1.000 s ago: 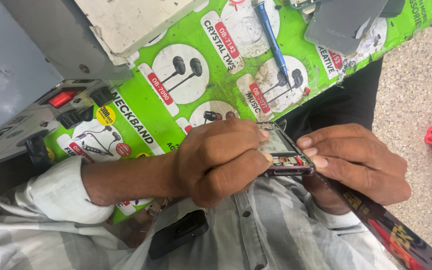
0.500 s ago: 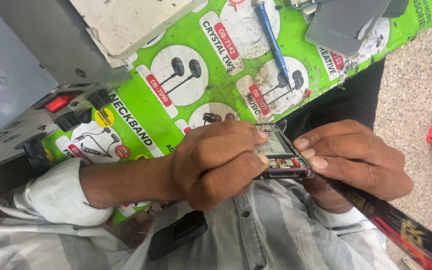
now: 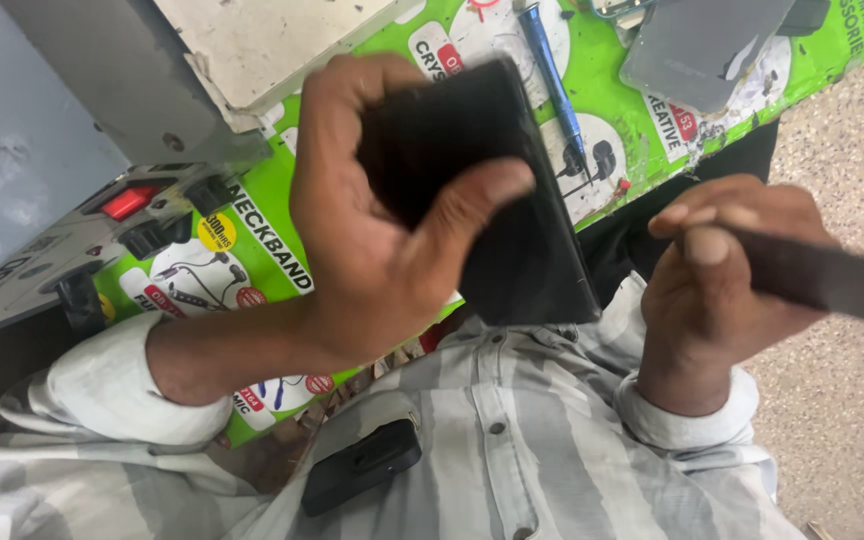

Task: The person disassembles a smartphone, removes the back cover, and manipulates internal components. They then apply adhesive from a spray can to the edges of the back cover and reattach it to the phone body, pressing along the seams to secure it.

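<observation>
Left hand (image 3: 372,240): fingers (image 3: 472,195) grasping flat black glossy rectangular phone (image 3: 522,250).
Right hand (image 3: 722,290): at 3 o'clock, clenched on dark flat strip tool (image 3: 832,280).
Tabletop (image 3: 282,215): glossy green printed sheet.

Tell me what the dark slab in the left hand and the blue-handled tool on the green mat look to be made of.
Dark slab: probably glass or glossy plastic, smooth black with a soft sheen; motion blur leaves it open. Blue-handled tool: handle looks like moulded plastic, uniformly coloured; its tip is too small to judge.

Glossy black phone (image 3: 512,240) (smooth glass), matt cloth shirt (image 3: 512,470)
</observation>
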